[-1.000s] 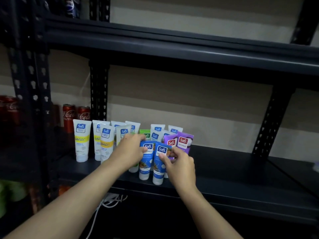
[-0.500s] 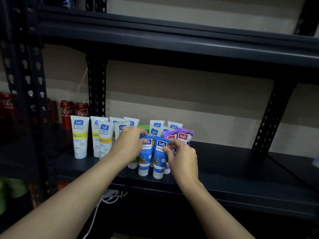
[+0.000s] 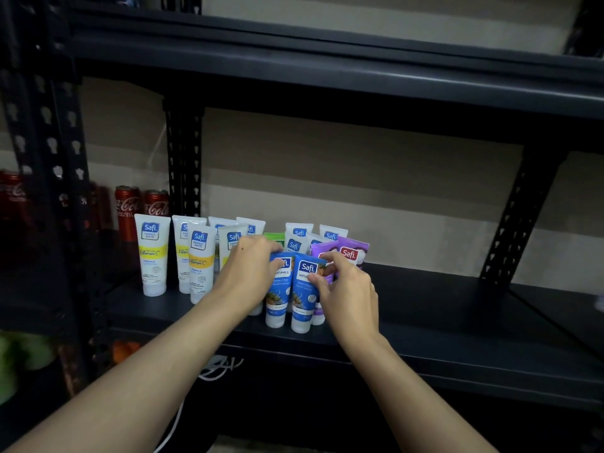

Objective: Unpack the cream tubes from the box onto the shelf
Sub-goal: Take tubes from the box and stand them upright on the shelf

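blue tubes (image 3: 277, 289) cap-down at shelf (image 3: 425, 322) front, touching, labels out | left hand (image 3: 251, 273) curled on left tube's top, right hand (image 3: 346, 286) pinching right tube's side, likely squaring the pair | white tubes (image 3: 152, 253), purple tubes (image 3: 351, 255) behind | box unseen

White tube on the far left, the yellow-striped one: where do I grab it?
Take the white tube around its middle, coming from the front. It stands upright, cap down, with room in front and on its left; its top is flat and thin.
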### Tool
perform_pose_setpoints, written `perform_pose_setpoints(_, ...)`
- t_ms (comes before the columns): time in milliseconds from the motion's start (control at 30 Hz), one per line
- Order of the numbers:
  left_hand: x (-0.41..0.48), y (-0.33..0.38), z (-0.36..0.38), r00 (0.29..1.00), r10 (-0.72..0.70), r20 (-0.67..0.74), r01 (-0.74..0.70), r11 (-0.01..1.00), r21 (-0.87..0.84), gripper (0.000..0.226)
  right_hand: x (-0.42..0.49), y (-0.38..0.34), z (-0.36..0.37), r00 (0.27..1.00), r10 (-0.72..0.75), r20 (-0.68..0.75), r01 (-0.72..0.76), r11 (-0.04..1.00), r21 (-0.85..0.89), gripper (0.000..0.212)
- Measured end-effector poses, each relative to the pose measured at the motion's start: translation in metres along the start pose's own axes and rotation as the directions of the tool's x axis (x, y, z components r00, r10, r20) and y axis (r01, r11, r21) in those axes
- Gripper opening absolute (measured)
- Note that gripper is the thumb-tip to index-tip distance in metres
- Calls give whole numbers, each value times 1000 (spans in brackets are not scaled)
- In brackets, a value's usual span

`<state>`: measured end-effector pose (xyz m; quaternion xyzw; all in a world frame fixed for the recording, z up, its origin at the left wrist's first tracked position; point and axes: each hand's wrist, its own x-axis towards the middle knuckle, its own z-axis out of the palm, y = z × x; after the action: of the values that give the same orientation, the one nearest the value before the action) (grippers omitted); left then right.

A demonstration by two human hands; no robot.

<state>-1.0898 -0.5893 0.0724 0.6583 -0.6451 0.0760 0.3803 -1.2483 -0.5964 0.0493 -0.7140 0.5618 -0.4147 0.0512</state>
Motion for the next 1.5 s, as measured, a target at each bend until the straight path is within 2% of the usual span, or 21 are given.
perform_pose_setpoints(233,-4,2,-6,994,92,-57,-94,995,-42,35,0,-1,-8,1000,1,16,0,998,-57,33)
perform_pose_setpoints(400,-14,4,-10,974,192,-121,-202,977,-71,31,-6,-1,-18,999,-16,-48,12,997,-81,36)
perform_pose_setpoints(500,-30,1,-11,940,314,-137,-326,943,-72,21,-19,1,-26,996,-21,-91,11,994,-106,20)
perform_pose_setpoints(600,-61,-1,-2,933,356,53,-353,933,-67,16,-44,12,-29,998,-19,-61,14,997,-78,12)
perform_pose_setpoints(733,-101,-10,25,844,294,448,-323,946,-13,22,-77,47,-21,970,-27,240,40,998,-49,8)
perform_pose_setpoints(833,-140,-22,65,724,185,664,-247,969,-1,26,-114,88,-4,877,-13,480,45,997,-55,8)
perform_pose_setpoints(967,-191,-37,127,578,102,810,-138,990,-26,23,-156,139,20,702,114,703,-51,993,-110,11)
perform_pose_setpoints(1100,-236,-49,186,482,21,876,-24,1000,-11,19,-187,184,53,582,247,775,-112,968,-225,16)
perform_pose_setpoints(1167,-263,-56,217,406,-37,913,61,998,13,13,-205,206,74,521,291,802,-146,957,-252,19)
perform_pose_setpoints(1233,-289,-64,248,332,-77,940,121,992,38,18,-224,233,98,446,313,839,-143,950,-278,23)
perform_pose_setpoints(1300,-310,-73,275,263,-82,961,116,992,53,27,-242,260,125,363,335,870,-109,942,-317,24)
perform_pose_setpoints(1400,-342,-90,301,151,-140,979,85,988,129,28,-269,290,160,245,354,902,-131,934,-331,26)
perform_pose_setpoints(1500,-370,-109,315,56,-208,976,55,977,205,29,-294,308,190,181,362,915,-157,929,-336,34)
